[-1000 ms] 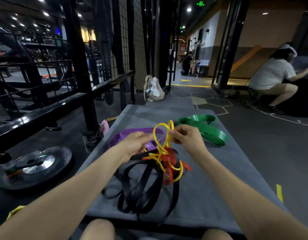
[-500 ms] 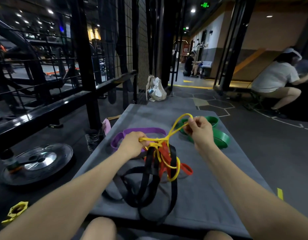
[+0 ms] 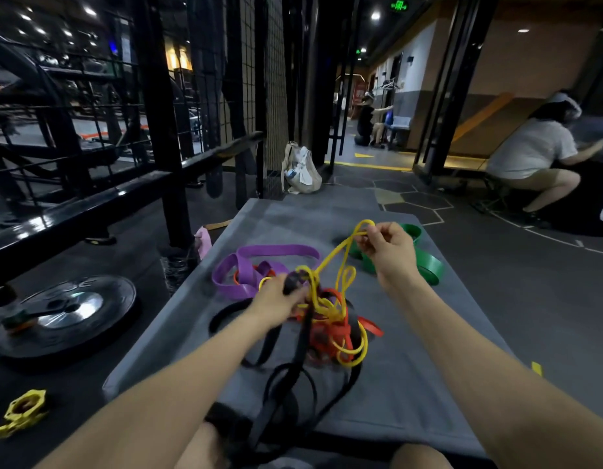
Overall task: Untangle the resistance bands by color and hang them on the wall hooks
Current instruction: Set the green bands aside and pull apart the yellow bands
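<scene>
A tangle of resistance bands lies on a grey mat (image 3: 411,377). My right hand (image 3: 389,253) pinches a loop of the thin yellow band (image 3: 337,255) and holds it stretched up and to the right. Fingers of my left hand (image 3: 279,299) are curled round a black band (image 3: 301,340) at the top of the knot, where yellow strands also pass. A red band (image 3: 371,328) is wound into the knot. The purple band (image 3: 259,252) lies just left of it. Behind my right hand the green band (image 3: 428,265) lies apart on the mat.
A black weight plate (image 3: 59,313) and a yellow collar (image 3: 22,409) lie on the floor at left, beside a black steel rack (image 3: 164,130). A bag (image 3: 300,170) stands beyond the mat. One person squats at the right (image 3: 530,154), another farther down the corridor (image 3: 366,120).
My right hand has pulled the yellow loop farther up and right, drawing more yellow band out. My left hand moved down onto the knot and now grips the black band.
</scene>
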A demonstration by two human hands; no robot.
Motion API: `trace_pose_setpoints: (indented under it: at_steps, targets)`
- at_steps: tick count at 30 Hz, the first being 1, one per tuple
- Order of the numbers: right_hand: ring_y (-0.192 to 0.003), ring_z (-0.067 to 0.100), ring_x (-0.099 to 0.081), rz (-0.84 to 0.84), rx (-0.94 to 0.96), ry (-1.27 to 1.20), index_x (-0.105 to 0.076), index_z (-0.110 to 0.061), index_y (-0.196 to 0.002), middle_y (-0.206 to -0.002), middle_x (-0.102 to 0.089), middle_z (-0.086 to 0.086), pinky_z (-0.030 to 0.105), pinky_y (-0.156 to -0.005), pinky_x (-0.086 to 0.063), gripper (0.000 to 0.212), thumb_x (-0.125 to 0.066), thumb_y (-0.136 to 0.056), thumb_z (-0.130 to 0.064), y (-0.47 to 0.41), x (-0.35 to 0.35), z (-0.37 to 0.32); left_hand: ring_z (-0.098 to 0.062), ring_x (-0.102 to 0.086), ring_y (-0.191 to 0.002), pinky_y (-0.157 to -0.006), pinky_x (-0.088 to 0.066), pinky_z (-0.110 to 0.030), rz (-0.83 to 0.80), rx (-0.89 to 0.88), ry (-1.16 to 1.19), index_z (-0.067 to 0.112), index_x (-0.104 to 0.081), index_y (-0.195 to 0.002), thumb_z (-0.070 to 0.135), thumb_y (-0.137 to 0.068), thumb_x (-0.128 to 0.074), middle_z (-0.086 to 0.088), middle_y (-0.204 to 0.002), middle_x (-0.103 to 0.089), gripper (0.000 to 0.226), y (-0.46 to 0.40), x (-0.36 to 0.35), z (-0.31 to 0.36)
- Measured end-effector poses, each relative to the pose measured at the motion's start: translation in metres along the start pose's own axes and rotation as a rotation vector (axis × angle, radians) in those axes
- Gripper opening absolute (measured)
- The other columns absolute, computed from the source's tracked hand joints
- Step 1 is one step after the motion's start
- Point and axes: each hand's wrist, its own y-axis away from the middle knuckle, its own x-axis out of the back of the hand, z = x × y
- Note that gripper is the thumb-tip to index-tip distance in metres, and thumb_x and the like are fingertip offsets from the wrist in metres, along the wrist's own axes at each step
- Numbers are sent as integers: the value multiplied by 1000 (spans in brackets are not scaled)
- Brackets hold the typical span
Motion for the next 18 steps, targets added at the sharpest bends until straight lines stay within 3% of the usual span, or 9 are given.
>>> trace_pose_setpoints:
  at_steps: [5, 8, 11, 14, 16, 18]
  targets:
    - [-66, 17, -57, 73, 15, -12, -48, -11, -71, -67, -58, 7, 34, -76, -49, 25, -48, -95, -5, -9, 0, -7, -16, -41, -56, -59, -37, -30, 160, -62, 122, 21, -48, -74, 24, -93, -54, 0, -61, -46, 21, -28, 59, 36]
    - [-70, 14, -60, 83, 28, -70, -48, -11, -73, -71, -60, 6, 32, -81, -52, 23, -47, -96, -6, -13, -14, -19, -12, -40, -56, -54, -36, -25, 205, -132, 217, 20, -49, -77, 19, -95, -51, 1, -66, -49, 18, -40, 81, 63]
    - [-67, 12, -61, 57, -6, -48, -49, -11, -74, -72, -60, 7, 28, -75, -54, 22, -48, -95, -6, -16, -24, -24, -10, -42, -59, -54, -36, -22, 220, -169, 264, 22, -50, -79, 20, -96, -48, 2, -72, -53, 17, -48, 94, 76]
    - [-64, 14, -58, 39, -59, 215, -49, -12, -75, -79, -59, 12, 28, -62, -48, 18, -55, -92, -7, -17, -28, -17, -10, -42, -60, -54, -36, -21, 180, -164, 269, 22, -50, -81, 20, -97, -47, 2, -74, -53, 16, -48, 95, 76]
    - [-75, 19, -53, -6, -57, 474, -52, -8, -91, -90, -55, 11, 29, -65, -40, 10, -60, -89, -13, -14, -30, -14, -9, -42, -61, -54, -37, -19, 155, -158, 286, 21, -50, -82, 19, -97, -46, 3, -75, -53, 15, -47, 93, 78]
    - [-89, 19, -48, -86, -7, 665, -49, -3, -115, -107, -52, 13, 29, -75, -40, 35, -65, -86, -16, -14, -32, -16, -9, -42, -62, -54, -37, -19, 136, -166, 325, 20, -50, -82, 18, -97, -46, 3, -75, -53, 15, -48, 93, 84]
